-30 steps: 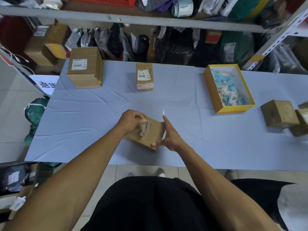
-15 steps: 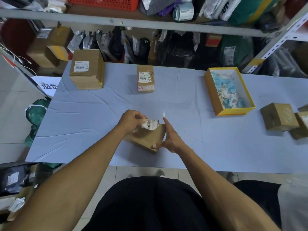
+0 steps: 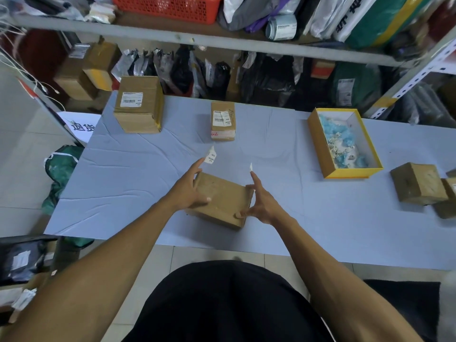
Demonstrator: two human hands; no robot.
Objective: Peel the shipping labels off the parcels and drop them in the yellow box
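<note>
Head view: yellow box point(image 3: 318, 146) holds peeled labels point(image 3: 341, 144) (blue-white).

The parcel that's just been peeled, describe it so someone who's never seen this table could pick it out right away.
On the blue table, look at the near edge, between the person's left hand and right hand. The brown parcel there has a bare top, unlike the two labelled boxes at the back.

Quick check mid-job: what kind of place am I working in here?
Most likely a parcel depot or returns room. Metal shelves behind the table are stuffed with courier bags, labelled cardboard parcels wait on the table, and a yellow box holds torn-off labels.
</note>
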